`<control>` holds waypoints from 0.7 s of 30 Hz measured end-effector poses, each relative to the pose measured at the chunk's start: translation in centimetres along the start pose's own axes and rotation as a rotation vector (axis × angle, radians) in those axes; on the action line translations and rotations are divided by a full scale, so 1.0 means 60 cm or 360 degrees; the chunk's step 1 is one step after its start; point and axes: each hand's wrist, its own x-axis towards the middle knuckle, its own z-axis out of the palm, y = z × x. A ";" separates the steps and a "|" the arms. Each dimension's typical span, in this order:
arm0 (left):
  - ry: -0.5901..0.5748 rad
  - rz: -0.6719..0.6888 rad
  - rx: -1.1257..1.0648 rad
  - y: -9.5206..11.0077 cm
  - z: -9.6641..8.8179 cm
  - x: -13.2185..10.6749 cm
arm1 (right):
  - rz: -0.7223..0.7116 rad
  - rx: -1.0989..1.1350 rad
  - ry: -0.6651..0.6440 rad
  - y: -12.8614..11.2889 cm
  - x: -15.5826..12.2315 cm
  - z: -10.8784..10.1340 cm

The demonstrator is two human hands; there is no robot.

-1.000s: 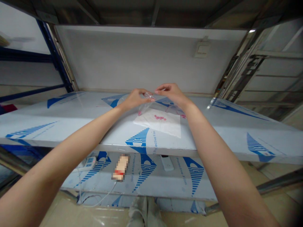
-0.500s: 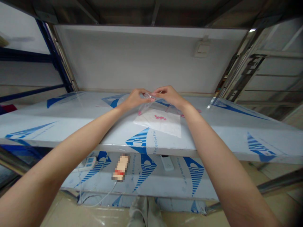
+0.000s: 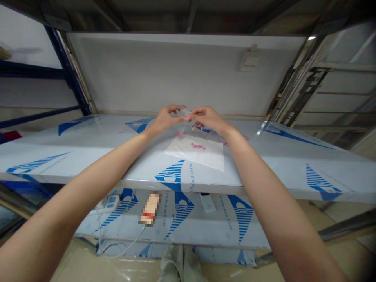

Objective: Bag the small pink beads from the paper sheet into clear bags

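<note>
A steel shelving rack with a blue upright [image 3: 69,70] stands before a white wall panel [image 3: 147,74] carrying a small switch box [image 3: 249,60]. Its shelf top, the surface [image 3: 264,166], is covered in blue-printed protective film. On the lower shelf [image 3: 205,231] sit a power strip [image 3: 110,203], a white device [image 3: 207,203] and a pixelated, unreadable object [image 3: 149,208].

A white paper sheet [image 3: 194,156] lies on the surface, with a small cluster of pink beads [image 3: 198,146] on it. Both forearms reach in over the surface. Above the sheet, the left hand [image 3: 166,119] and right hand [image 3: 210,119] meet, their fingers [image 3: 195,113] pinched closed on the top edge of a clear plastic bag [image 3: 185,113]. The bag hangs just above the sheet, with one pink bead [image 3: 179,134] near its lower end.
</note>
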 end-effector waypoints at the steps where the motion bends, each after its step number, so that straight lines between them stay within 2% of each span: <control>1: 0.0037 -0.0028 -0.0092 0.000 -0.001 0.001 | 0.0002 0.0005 0.0031 0.000 0.000 -0.001; 6: 0.0170 -0.0062 -0.0344 -0.001 -0.001 0.005 | -0.0069 0.0027 0.0122 0.001 0.001 0.000; 12: 0.0251 -0.0035 -0.0370 -0.009 -0.002 0.007 | -0.0118 0.0020 0.0227 0.003 0.007 -0.003; 21: 0.0352 -0.0132 -0.0335 -0.015 -0.008 0.012 | -0.0179 -0.0050 0.0397 0.002 0.009 -0.008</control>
